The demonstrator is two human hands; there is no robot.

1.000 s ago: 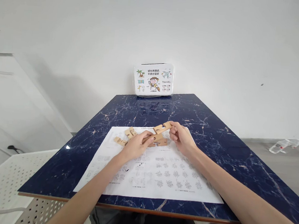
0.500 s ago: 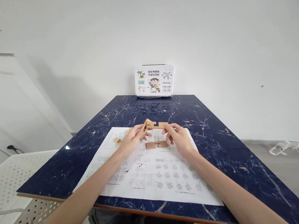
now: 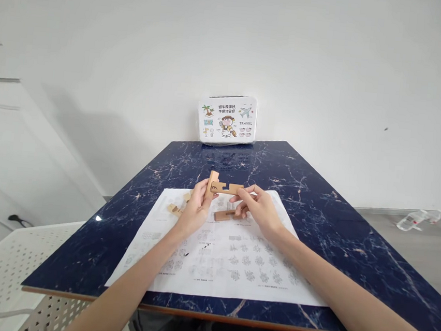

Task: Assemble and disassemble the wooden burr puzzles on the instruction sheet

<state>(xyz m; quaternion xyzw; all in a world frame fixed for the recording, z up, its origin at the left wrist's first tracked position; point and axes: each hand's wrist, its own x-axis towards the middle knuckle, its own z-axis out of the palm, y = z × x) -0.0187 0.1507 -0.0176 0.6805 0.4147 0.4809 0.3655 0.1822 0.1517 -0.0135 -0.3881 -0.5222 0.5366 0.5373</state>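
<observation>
The left hand [image 3: 196,210] is raised just above the sheet [image 3: 220,249], fingers closed on an upright wooden block [image 3: 211,183] whose top stands clear of the fingertips. A notched wooden bar [image 3: 228,188] runs level from that block toward the right, and the two pieces meet at the bar's left end. The right hand [image 3: 257,210] pinches the bar's right end between thumb and fingers, so the bar spans the gap between both hands, lifted off the paper. Below it, just under the right hand's fingers, a flat piece [image 3: 225,215] lies on the sheet, partly hidden by them. More loose pieces [image 3: 177,207] sit on the sheet to the left of the left hand, close beside its wrist side. The sheet, printed with rows of small diagrams, lies on the dark blue marbled worktop [image 3: 317,211]. At the far edge, against the wall, a white tin [image 3: 227,119] with cartoon pictures stands upright, well apart from the hands
</observation>
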